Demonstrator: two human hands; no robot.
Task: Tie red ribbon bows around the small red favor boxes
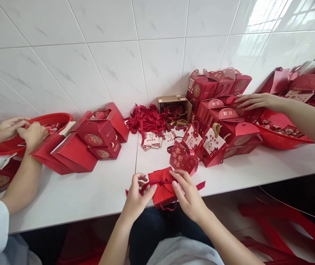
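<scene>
while the small red box [161,194] sits at the near edge of the table [91,191], both hands close on its ribbon [157,182]: the left hand [136,200] pinches a loop beside the box, the right hand [187,195] pinches the band on the lid, apparently steadying the box. spare ribbons [146,119] and tags [151,140] lie just behind, within reach.

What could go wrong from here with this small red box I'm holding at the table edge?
1. The red box sits right at the table edge; if the left hand or right hand slips, it may drop to the floor.
2. Pulling the ribbon hard could crumple its flap.
3. The tagged box just behind stands close and might get knocked over.
</scene>
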